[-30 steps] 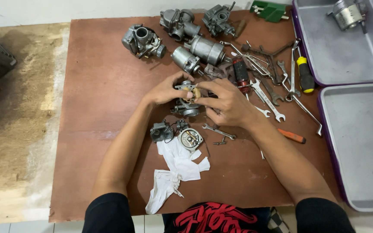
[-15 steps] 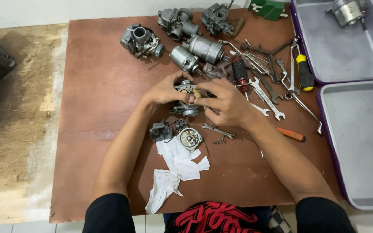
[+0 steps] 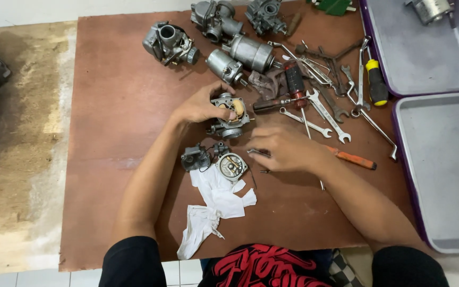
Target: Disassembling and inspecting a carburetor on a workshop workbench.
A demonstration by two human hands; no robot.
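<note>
My left hand point(image 3: 202, 105) grips a grey metal carburetor body point(image 3: 229, 117) that stands on the brown board point(image 3: 118, 106), its open side with tan floats turned up. My right hand point(image 3: 282, 150) has come off it and lies lower on the board, fingertips on a small thin metal tool point(image 3: 258, 153). Whether the fingers pinch the tool is unclear. Just below the carburetor body lie a round float bowl point(image 3: 231, 166) and a small grey metal part point(image 3: 195, 158), both at the top of a crumpled white rag point(image 3: 213, 202).
More carburetors point(image 3: 168, 41) and cylindrical metal parts point(image 3: 251, 52) sit along the board's far edge. Wrenches point(image 3: 325, 111), a red-handled tool point(image 3: 295, 79), a yellow-black screwdriver point(image 3: 375, 79) and an orange-handled screwdriver point(image 3: 353, 158) lie to the right. Two grey trays point(image 3: 442, 159) border the right side.
My right hand let go of the carburetor body and moved down and right to the small tool on the board. My left hand still holds the body.
</note>
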